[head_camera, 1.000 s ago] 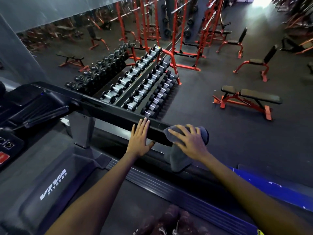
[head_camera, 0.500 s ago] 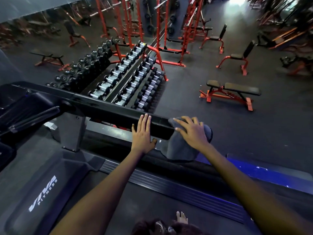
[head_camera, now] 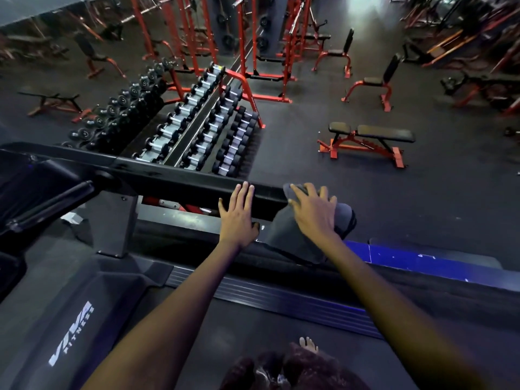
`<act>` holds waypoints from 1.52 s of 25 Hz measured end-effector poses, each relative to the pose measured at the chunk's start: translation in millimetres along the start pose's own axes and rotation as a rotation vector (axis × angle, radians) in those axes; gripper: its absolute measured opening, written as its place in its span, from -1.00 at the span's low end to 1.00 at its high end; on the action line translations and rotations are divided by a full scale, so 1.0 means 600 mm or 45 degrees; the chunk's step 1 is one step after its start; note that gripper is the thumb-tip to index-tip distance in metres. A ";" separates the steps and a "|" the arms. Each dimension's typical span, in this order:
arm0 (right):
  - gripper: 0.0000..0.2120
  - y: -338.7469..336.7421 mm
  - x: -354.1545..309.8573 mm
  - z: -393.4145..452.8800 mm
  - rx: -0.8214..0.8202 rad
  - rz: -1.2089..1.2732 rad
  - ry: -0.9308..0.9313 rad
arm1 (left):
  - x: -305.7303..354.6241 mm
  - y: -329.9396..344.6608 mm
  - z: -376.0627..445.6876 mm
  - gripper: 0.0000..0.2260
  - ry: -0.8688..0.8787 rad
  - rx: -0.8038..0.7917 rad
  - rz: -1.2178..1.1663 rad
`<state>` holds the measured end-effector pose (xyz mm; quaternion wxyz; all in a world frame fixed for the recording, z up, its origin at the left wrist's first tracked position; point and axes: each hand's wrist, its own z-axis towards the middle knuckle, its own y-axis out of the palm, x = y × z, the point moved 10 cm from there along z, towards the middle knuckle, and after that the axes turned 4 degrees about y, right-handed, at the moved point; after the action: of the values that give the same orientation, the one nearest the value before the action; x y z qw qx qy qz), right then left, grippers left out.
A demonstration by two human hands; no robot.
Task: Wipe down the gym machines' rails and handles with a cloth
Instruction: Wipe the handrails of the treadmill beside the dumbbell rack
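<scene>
I stand on a black treadmill and face its right side handrail [head_camera: 174,177], a long black bar that runs from the console at the left to its end near the middle of the view. A grey cloth [head_camera: 292,240] is draped over the rail's end and hangs down on my side. My right hand [head_camera: 313,213] presses flat on the cloth, fingers spread over the rail end. My left hand [head_camera: 237,213] lies flat on the bare rail just left of the cloth, fingers together, holding nothing.
The rail's grey upright post [head_camera: 119,223] stands to the left. Beyond the rail is a rack of dumbbells [head_camera: 197,130] and a red flat bench [head_camera: 368,142] on dark floor. The treadmill belt [head_camera: 197,347] and its side step [head_camera: 281,298] lie under my arms.
My view has tilted and shifted a little, so the rail sits lower left. Both hands stay at the rail's end; the right hand with the cloth has slid slightly along it.
</scene>
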<state>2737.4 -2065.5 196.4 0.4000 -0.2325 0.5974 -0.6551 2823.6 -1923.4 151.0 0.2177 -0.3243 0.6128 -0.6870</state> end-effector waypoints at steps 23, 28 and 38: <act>-0.61 0.000 -0.004 -0.025 0.047 -0.091 0.415 | -0.009 -0.019 0.001 -0.30 0.189 0.070 0.037; -0.61 0.019 -0.125 -0.036 0.061 -0.018 0.129 | -0.021 -0.020 -0.004 -0.26 0.367 0.028 0.104; -0.65 0.025 -0.172 -0.004 0.046 0.033 0.412 | -0.231 -0.061 0.037 -0.23 0.427 0.059 0.159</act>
<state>2798.3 -1981.2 199.5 0.3110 -0.1089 0.6450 -0.6895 2939.3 -1836.5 163.2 0.1618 -0.1614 0.6436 -0.7305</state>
